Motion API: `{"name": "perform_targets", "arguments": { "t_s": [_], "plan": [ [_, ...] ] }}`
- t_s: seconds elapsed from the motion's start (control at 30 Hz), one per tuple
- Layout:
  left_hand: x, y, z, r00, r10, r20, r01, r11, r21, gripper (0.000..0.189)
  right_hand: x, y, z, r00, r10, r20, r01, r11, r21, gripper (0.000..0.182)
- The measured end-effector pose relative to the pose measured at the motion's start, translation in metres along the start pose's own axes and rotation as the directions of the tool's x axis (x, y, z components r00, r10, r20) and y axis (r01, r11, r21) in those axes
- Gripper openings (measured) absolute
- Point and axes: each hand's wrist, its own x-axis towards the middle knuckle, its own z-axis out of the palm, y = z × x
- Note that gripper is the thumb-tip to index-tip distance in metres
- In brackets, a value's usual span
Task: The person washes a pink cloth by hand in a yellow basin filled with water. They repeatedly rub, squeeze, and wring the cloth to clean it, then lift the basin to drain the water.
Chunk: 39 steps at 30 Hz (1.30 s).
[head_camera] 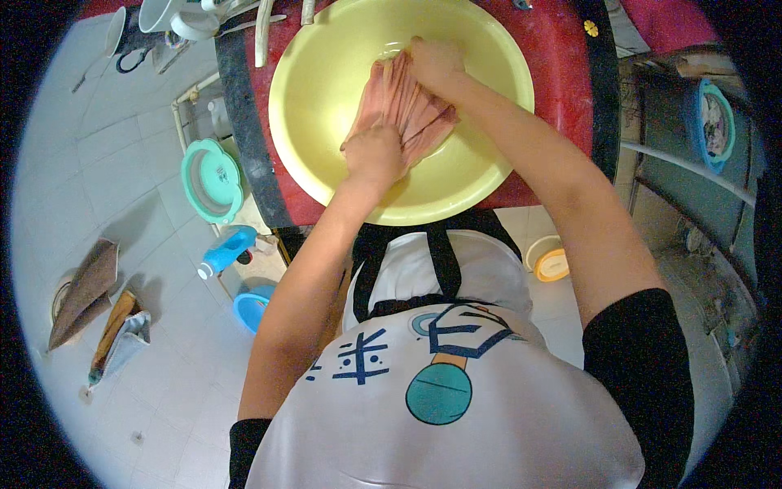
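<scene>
A pink cloth (400, 98) is bunched and pleated between my two hands inside a large yellow plastic basin (305, 85). My left hand (376, 153) grips its lower left part, fingers curled into a fist. At the upper end, my right hand (435, 66) is closed on another part of the same cloth. Folds run from one hand to the other, and a darker edge shows on the right side. Shiny reflections near the cloth suggest some water at the bottom of the basin, though its depth cannot be judged.
Under the basin is a red-topped table with a dark border (253, 134). Off its left side are a turquoise basin (211, 180), a blue bottle (229, 250) and a blue basin (252, 308). Cups (162, 15) crowd the upper left. A blue basin (715, 125) sits far right.
</scene>
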Motion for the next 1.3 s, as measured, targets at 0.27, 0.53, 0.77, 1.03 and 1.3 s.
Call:
{"name": "perform_targets", "arguments": {
  "t_s": [0.27, 0.53, 0.77, 1.03, 1.3],
  "plan": [
    [-0.001, 0.001, 0.018, 0.792, 0.093, -0.604, -0.300, 0.920, -0.251, 0.101, -0.039, 0.037, 0.042, 0.995, -0.064, 0.073, 0.061, 0.998, 0.035, 0.025],
    [0.001, -0.004, 0.018, 0.967, -0.060, -0.247, 0.035, 0.994, -0.104, 0.068, -0.054, 0.001, -0.008, 0.968, -0.217, -0.129, 0.236, 0.959, 0.157, 0.019],
    [-0.021, -0.011, -0.002, 0.962, -0.155, -0.223, 0.175, 0.982, 0.076, 0.029, -0.036, 0.037, -0.030, 0.949, 0.009, 0.314, 0.016, 0.997, -0.076, 0.035],
    [-0.014, -0.016, 0.006, 0.941, -0.224, -0.255, 0.218, 0.975, -0.051, 0.030, -0.050, -0.004, 0.029, 0.897, -0.332, -0.293, 0.342, 0.940, -0.020, 0.037],
    [-0.013, -0.012, 0.011, 0.947, -0.209, -0.245, 0.205, 0.978, -0.043, 0.029, -0.036, 0.024, -0.017, 0.961, -0.009, 0.275, 0.024, 0.998, -0.050, 0.021]
  ]
}}
